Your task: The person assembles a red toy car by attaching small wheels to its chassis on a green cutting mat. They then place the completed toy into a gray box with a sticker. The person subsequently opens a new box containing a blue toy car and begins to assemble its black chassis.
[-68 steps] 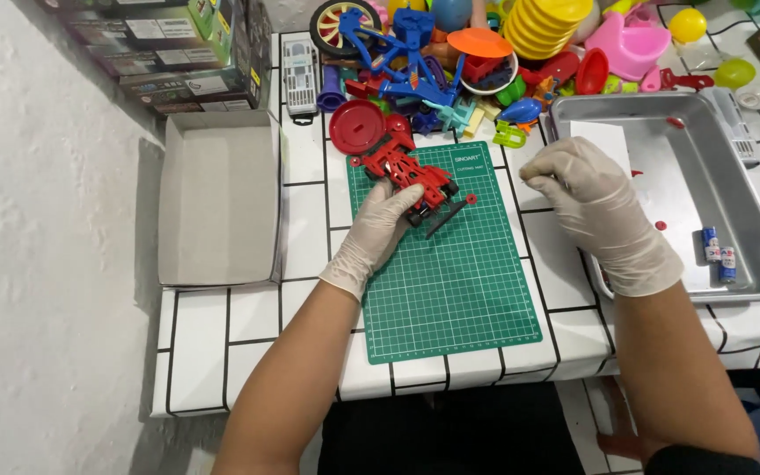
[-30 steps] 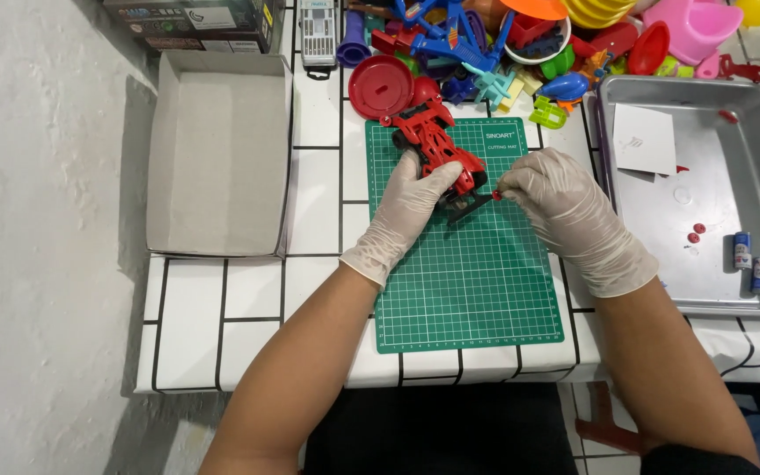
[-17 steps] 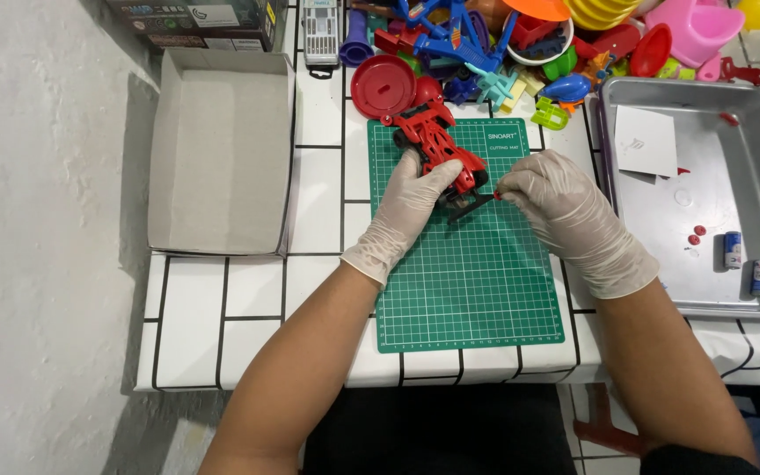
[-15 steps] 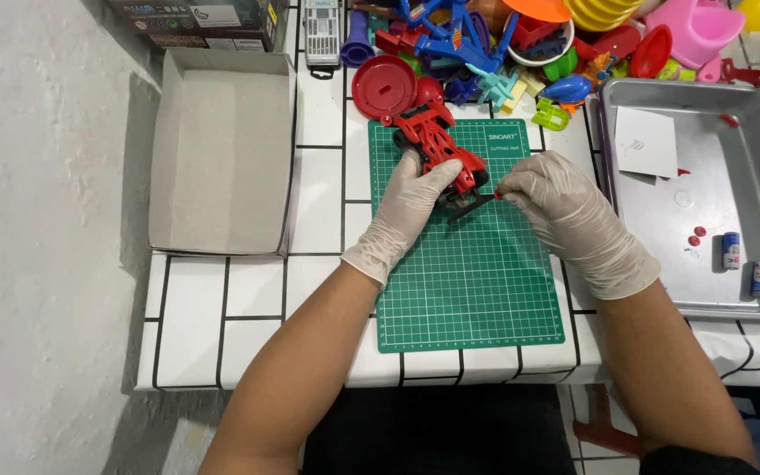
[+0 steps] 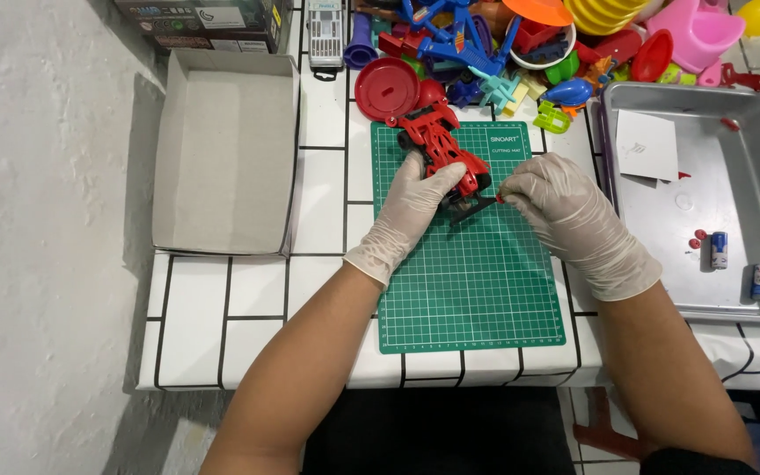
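Green cutting mat (image 5: 472, 281) nearest, on white tiled table (image 5: 248, 299). Left hand (image 5: 415, 198) gloved, closed around red toy car (image 5: 446, 154) at mat's far end. Right hand (image 5: 556, 202) pinching car's dark rear part. Grey box lid (image 5: 222, 149) left, metal tray (image 5: 705, 211) right. Heap of plastic toys (image 5: 521, 44) farthest.

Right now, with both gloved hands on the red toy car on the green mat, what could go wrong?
The left hand only rests over the red toy car, so it might twist when the right hand works at its rear end. Any small part freed there could roll off the green cutting mat onto the tiled table. The toy pile sits right behind the car's nose; a push forward may knock pieces loose.
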